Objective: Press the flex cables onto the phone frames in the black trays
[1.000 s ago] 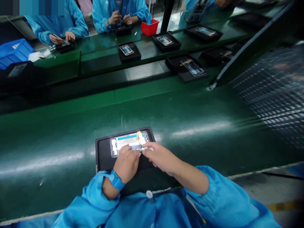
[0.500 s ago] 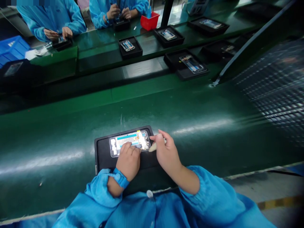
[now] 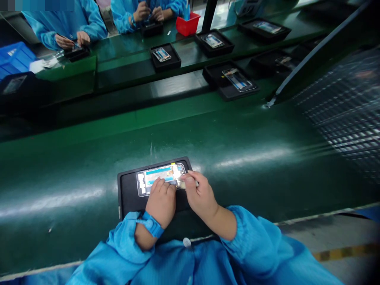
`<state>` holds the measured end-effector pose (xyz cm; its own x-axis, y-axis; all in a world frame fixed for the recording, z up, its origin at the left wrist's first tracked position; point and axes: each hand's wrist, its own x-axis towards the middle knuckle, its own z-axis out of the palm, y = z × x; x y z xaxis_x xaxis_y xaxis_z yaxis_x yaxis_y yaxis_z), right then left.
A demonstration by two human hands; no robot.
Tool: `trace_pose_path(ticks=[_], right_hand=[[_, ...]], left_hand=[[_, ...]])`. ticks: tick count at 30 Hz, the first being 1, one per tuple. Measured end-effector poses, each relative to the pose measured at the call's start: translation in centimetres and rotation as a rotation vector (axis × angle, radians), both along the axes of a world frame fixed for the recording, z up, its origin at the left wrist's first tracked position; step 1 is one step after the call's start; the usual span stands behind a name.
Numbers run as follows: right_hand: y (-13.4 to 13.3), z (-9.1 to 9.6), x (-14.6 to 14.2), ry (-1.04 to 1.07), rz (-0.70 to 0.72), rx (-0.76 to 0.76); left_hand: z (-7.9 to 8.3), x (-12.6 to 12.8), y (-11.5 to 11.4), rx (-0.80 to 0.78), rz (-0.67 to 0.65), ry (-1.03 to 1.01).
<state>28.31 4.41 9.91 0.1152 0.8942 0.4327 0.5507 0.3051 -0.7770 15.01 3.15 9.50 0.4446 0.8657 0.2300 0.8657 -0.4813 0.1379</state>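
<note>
One phone frame (image 3: 158, 175): left hand (image 3: 161, 200) overlapping, right hand (image 3: 202, 196) at right end.

Green worktop (image 3: 208, 134): long white glare streaks toward eight and three o'clock
Phone assembly (image 3: 162, 174): brightly lit, whites nearly washed out, between seven and eight
Mesh (image 3: 350, 118): blurred, three o'clock
Black tray (image 3: 32, 89): deep shadow, between nine and ten
Top corners: pixel blocks at ten, near-black at two

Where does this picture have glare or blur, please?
Head view: pale glare streaks the glossy green worktop; the rectangular white-and-blue phone assembly looks partly washed out; also in head view, the grey gridded surface at right is blurred.
</note>
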Motion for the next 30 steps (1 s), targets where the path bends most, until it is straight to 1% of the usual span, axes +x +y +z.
trace_pose_path(ticks=[2,7,9,11,15,17,19,21,24,26,30], right_hand=[[0.1,0.3,-0.1,-0.077,0.007,0.030],[0.5,1.2,-0.8,-0.324,0.206,0.070],[0.7,1.2,-1.0,-0.355,0.245,0.075],[1.0,1.1,-1.0,-0.299,0.214,0.020],[1.2,0.8,-0.5,0.012,0.003,-0.307],[1.3,0.7,-0.3,0.155,-0.075,-0.412],[1.3,0.6,-0.3,0.246,-0.120,-0.450],[1.2,0.5,-0.3,0.306,-0.140,-0.474],[1.2,0.3,-0.3,0.337,-0.141,-0.494],[1.2,0.2,-0.3,0.329,-0.130,-0.501],[1.2,-0.2,-0.3,0.326,-0.127,-0.497]], left_hand=[[0.0,-0.1,0.0,-0.017,0.004,-0.001],[-0.2,-0.3,0.0,-0.012,-0.020,-0.005],[-0.3,-0.3,0.0,0.008,-0.019,-0.008],[-0.3,-0.2,0.1,0.007,-0.010,-0.012],[-0.1,-0.3,0.0,-0.001,-0.012,-0.042],[0.1,-0.7,0.1,0.015,0.001,-0.076],[0.4,-1.4,0.4,0.025,0.044,-0.097],[0.6,-2.0,0.8,0.019,0.113,-0.088],[0.9,-2.4,1.5,-0.014,0.188,-0.039],[1.0,-2.2,1.9,-0.045,0.176,-0.011],[0.9,-1.1,2.3,-0.085,0.105,0.013]])
